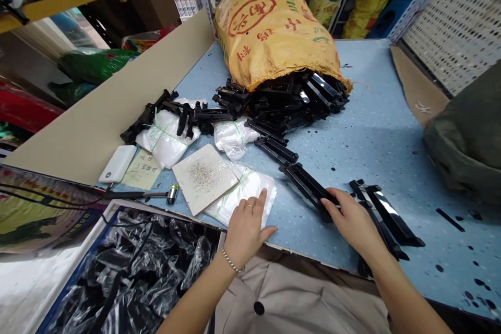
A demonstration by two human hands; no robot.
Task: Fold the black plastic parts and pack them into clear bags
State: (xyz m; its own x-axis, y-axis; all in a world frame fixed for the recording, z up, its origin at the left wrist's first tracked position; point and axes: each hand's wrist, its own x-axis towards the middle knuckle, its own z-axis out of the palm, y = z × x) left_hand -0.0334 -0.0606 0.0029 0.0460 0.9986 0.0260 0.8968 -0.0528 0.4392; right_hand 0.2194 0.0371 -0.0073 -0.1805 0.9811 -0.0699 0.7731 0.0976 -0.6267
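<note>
Black plastic pieces [303,182] lie on the blue worktop [352,151] in the head view I monitor remotely, their near ends pinched between thumb and fingers of the right hand [348,216]. The left hand [245,227] rests spread on clear bags [254,190]. I see two risks: a tug could drag neighbouring pieces if ends catch; shifting the bags could slide the square tile [205,175] overlapping them.
</note>
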